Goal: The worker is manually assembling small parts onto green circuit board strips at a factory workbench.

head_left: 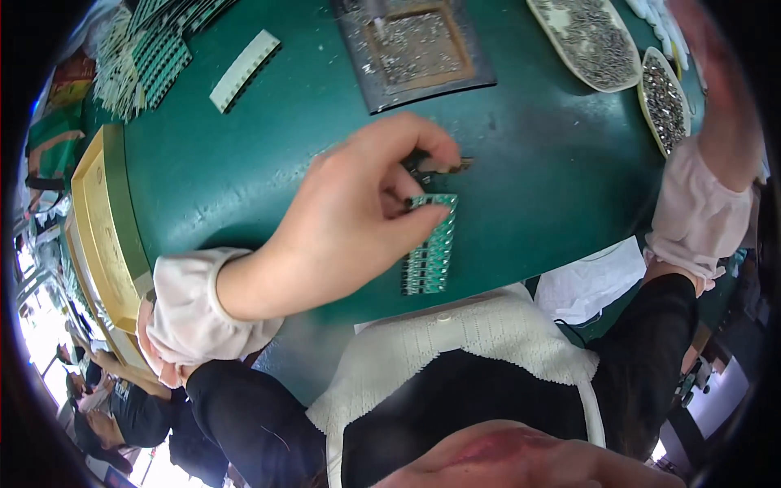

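My left hand (329,215) is over the middle of the green table, its thumb pressed on the upper end of a green circuit board strip (429,259). Rows of small silvery parts run along that strip. A small dark metal piece (465,164) shows by the index fingertip; whether the finger grips it is hard to tell. At the far right my right hand (706,45) reaches up past the dishes, blurred and cut by the rim, with its fingers hidden. Closest to it are an oval dish (682,120) of shiny metal parts and some white gloves (657,24).
A dark tray (382,99) with small metal bits lies at the back. Beside it stands a larger dish of pins (590,45). One white strip (244,71) and a pile of board strips (159,65) lie back left. A yellow box (106,236) borders the left edge.
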Demonstrator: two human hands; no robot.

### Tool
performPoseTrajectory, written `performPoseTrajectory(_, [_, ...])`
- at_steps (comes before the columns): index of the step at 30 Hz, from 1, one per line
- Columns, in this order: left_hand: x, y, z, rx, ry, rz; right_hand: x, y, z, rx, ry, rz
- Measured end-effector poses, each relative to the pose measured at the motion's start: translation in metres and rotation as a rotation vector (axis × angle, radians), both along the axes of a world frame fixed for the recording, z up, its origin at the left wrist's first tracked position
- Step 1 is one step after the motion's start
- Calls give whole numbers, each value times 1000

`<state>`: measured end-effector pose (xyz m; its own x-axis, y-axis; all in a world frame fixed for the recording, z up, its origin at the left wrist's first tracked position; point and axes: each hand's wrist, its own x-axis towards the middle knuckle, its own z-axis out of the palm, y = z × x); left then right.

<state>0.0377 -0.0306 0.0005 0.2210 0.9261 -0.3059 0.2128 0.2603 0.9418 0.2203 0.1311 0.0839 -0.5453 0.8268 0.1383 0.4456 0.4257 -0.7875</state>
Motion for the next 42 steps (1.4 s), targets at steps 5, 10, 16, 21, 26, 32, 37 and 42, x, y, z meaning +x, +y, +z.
performPoseTrajectory(5, [11,-9,6,219,110,-39,52,31,6,156,-69,-64])
performPoseTrajectory(10, [6,-10,3,979,144,-217,70,46,2,365,-415,-13])
performPoseTrajectory(16, [-2,-29,-5,885,196,-382,58,54,-61,240,-790,62])
performPoseTrajectory(21, [-17,-29,4,735,390,-558,79,73,-78,453,-768,57])
performPoseTrajectory(26, [-18,-29,15,596,577,-610,74,67,-63,462,-566,54])
performPoseTrajectory(32, [-24,2,9,897,435,-326,54,45,-50,477,-573,-4])
performPoseTrajectory(37, [-15,10,-12,1029,464,-267,79,72,-74,476,-649,126])
performPoseTrajectory(42, [-11,6,-22,1084,513,-194,69,64,-79,633,-594,272])
